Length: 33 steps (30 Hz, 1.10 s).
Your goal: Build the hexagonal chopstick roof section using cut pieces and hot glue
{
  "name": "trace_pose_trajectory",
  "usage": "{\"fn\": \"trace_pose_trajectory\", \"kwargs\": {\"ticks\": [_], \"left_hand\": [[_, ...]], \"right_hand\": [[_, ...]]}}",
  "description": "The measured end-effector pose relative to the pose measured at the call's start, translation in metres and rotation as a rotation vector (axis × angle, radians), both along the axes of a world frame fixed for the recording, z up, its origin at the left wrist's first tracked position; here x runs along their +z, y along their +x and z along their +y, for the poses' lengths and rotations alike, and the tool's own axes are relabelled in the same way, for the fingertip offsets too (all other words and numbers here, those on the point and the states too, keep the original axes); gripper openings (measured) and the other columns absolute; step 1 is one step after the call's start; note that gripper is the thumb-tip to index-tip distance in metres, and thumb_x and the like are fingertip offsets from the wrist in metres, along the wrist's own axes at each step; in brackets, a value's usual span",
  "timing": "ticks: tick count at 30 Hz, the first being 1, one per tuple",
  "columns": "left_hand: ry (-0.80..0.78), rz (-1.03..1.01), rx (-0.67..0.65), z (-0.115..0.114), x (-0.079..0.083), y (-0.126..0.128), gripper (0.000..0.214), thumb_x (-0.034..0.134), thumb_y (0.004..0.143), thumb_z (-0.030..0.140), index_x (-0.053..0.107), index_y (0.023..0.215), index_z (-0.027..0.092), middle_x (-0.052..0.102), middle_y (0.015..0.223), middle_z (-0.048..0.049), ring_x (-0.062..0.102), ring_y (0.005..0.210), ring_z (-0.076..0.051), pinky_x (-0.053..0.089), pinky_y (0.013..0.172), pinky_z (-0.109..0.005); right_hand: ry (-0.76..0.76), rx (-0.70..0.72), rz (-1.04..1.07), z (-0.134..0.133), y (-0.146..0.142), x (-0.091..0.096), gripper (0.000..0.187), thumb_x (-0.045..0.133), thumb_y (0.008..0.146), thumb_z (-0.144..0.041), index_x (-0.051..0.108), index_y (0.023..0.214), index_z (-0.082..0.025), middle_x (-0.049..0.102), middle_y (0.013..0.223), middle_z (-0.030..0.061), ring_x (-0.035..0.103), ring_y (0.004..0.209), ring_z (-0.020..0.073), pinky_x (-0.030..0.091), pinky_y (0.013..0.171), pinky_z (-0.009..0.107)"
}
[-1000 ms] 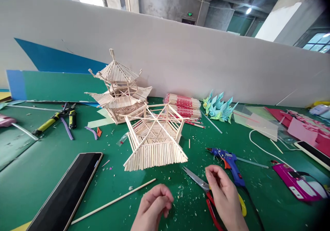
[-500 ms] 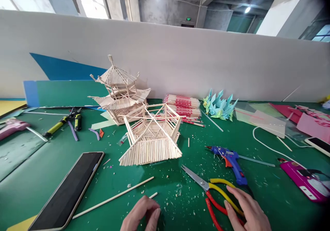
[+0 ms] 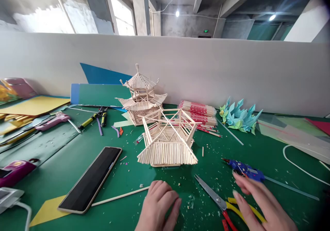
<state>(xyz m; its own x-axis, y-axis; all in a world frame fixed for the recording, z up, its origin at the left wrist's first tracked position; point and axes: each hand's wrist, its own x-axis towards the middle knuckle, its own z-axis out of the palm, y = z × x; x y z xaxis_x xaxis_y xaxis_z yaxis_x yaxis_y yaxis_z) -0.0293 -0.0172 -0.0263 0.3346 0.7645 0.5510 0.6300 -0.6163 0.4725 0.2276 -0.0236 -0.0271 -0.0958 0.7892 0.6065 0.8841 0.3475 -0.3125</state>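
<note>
The left hand [image 3: 158, 208] lies knuckles-up on the green desk [image 3: 64, 165], fingers bent loosely over the near end of a long wooden stick [image 3: 118, 196]; whether they grip it I cannot tell. The stick runs toward 9 o'clock. At 3 o'clock the right hand [image 3: 260, 203] hovers, fingers spread wide and empty, over the scissors [image 3: 211, 193] and blue glue gun [image 3: 244, 169]. A stick-built roof [image 3: 167, 145] stands at 12 o'clock.

Head camera looks forward and down, apparently near the table [image 3: 64, 169].
</note>
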Motion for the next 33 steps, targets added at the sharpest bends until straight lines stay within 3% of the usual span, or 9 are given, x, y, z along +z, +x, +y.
{"fn": "trace_pose_trajectory", "kwargs": {"ticks": [4,7,14,23,26,30,33], "left_hand": [[0.164,0.059,-0.003,0.01,-0.016,0.009,0.016,0.043,0.08,0.01,0.056,0.074,0.019,0.055,0.06,-0.0027,0.046,0.057,-0.016,0.041,0.061,-0.031],[0.255,0.071,0.051,0.014,-0.026,0.008,0.017,0.045,0.078,0.007,0.055,0.071,0.019,0.053,0.056,-0.0009,0.045,0.055,-0.015,0.042,0.062,-0.03],[0.229,0.063,0.083,0.02,-0.03,0.004,0.02,0.044,0.077,0.008,0.054,0.065,0.019,0.052,0.052,-0.0006,0.044,0.053,-0.014,0.041,0.057,-0.028],[0.251,0.086,0.08,0.02,-0.034,0.004,0.018,0.046,0.075,0.008,0.053,0.062,0.019,0.051,0.052,-0.0006,0.043,0.053,-0.014,0.042,0.06,-0.029],[0.278,0.063,0.074,0.02,-0.038,0.006,0.018,0.046,0.074,0.008,0.053,0.061,0.019,0.048,0.051,-0.0003,0.041,0.052,-0.013,0.04,0.059,-0.028],[0.33,0.038,0.08,0.021,-0.038,0.008,0.023,0.043,0.074,0.008,0.048,0.055,0.019,0.045,0.047,0.0006,0.038,0.049,-0.013,0.036,0.055,-0.028],[0.327,0.116,0.012,0.021,-0.032,0.007,0.022,0.045,0.072,0.007,0.047,0.054,0.019,0.046,0.047,0.0008,0.038,0.047,-0.012,0.033,0.05,-0.026]], "right_hand": [[0.016,0.231,-0.011,0.047,-0.047,0.066,0.032,0.043,0.09,-0.027,0.051,0.12,-0.02,0.058,0.109,0.0104,0.057,0.099,0.023,0.05,0.08,0.034],[-0.057,0.35,-0.077,0.072,-0.075,0.086,0.029,0.043,0.088,-0.017,0.059,0.112,-0.019,0.056,0.109,0.0104,0.053,0.102,0.023,0.047,0.084,0.038],[-0.072,0.409,-0.175,0.101,-0.095,0.095,0.022,0.05,0.083,-0.012,0.07,0.087,-0.02,0.06,0.103,0.0083,0.055,0.094,0.0232,0.047,0.079,0.041],[-0.06,0.416,-0.438,0.107,-0.104,0.096,0.018,0.052,0.083,-0.009,0.067,0.078,-0.018,0.061,0.108,0.0073,0.054,0.094,0.0248,0.046,0.077,0.041],[-0.089,0.442,-0.339,0.101,-0.105,0.102,0.017,0.048,0.084,-0.009,0.063,0.077,-0.016,0.06,0.104,0.0083,0.055,0.094,0.0226,0.046,0.079,0.04],[-0.244,0.642,-0.181,0.089,-0.112,0.115,0.017,0.055,0.081,-0.017,0.057,0.064,-0.018,0.06,0.097,0.0042,0.055,0.092,0.017,0.045,0.081,0.033],[-0.244,0.698,-0.183,0.09,-0.123,0.116,0.014,0.052,0.084,-0.015,0.06,0.073,-0.018,0.06,0.096,0.003,0.054,0.09,0.0157,0.045,0.08,0.031]]}}
